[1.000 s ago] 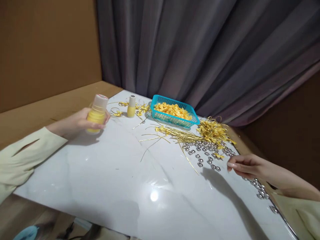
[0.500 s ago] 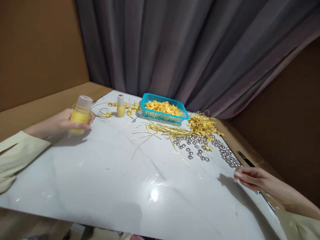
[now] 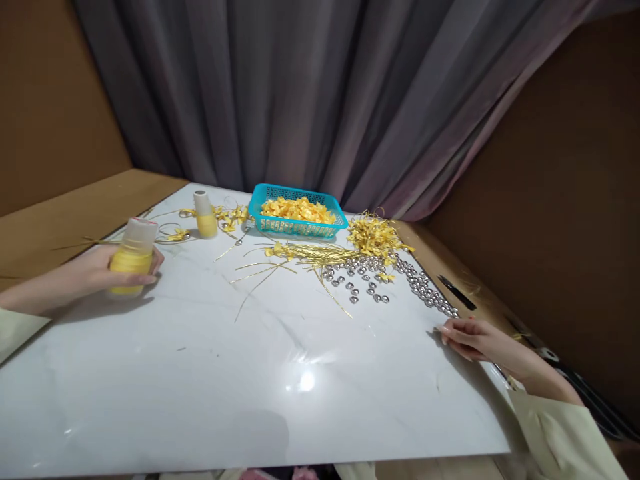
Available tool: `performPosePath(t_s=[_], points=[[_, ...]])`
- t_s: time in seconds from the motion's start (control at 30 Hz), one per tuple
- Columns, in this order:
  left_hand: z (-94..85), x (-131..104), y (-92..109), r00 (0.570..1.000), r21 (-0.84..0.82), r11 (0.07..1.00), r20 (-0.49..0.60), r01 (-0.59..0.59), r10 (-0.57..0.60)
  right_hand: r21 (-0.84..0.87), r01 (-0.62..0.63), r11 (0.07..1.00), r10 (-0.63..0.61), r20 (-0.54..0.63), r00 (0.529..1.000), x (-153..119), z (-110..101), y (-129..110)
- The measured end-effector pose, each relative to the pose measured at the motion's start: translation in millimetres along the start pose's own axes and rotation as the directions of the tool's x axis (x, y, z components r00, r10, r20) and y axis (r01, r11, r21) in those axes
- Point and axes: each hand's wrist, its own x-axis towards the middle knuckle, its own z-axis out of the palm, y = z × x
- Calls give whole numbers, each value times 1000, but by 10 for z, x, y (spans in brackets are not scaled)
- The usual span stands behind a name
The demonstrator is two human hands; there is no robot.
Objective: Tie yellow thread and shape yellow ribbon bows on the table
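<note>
On the white tabletop (image 3: pixel 225 400), a blue basket (image 3: pixel 300 230) holds yellow pieces (image 3: pixel 297 210). The left hand (image 3: pixel 100 265) grips a yellow bottle (image 3: pixel 131 263); the right hand (image 3: pixel 473 339) pinches its fingertips together, contents unclear, near small metal pieces (image 3: pixel 430 293).

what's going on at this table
The left hand holds a yellow bottle with a clear cap. The right hand is near the small silver pieces; whether its fingertips pinch anything is too small to tell. A second bottle stands upright, left of a blue basket of yellow pieces.
</note>
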Motion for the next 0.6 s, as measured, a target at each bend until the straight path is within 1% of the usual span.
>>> performPosePath(t_s=[0.1,0.13,0.23,0.33,0.4,0.5,0.6], points=[[173,-11,44,999,-205,979,34,5,2,-60,-10,998,3,-117,993,34,-62,54],[235,-17,49,999,-233,972,39,-3,12,-86,-5,996,-8,-152,988,40,-85,59],[377,-42,63,990,-259,966,136,-10,47,-155,-14,988,-20,-219,976,49,-164,59],[428,-71,85,977,-283,959,208,10,51,-167,-38,985,-3,-236,972,91,-255,91],[431,-81,99,976,-307,951,215,41,27,-159,-82,984,42,-239,970,157,-320,147],[432,-82,119,984,-331,940,177,84,-26,-162,-170,972,126,-251,960,281,-413,248],[451,-80,139,987,-337,937,151,94,-45,-164,-199,966,151,-266,952,357,-474,312]])
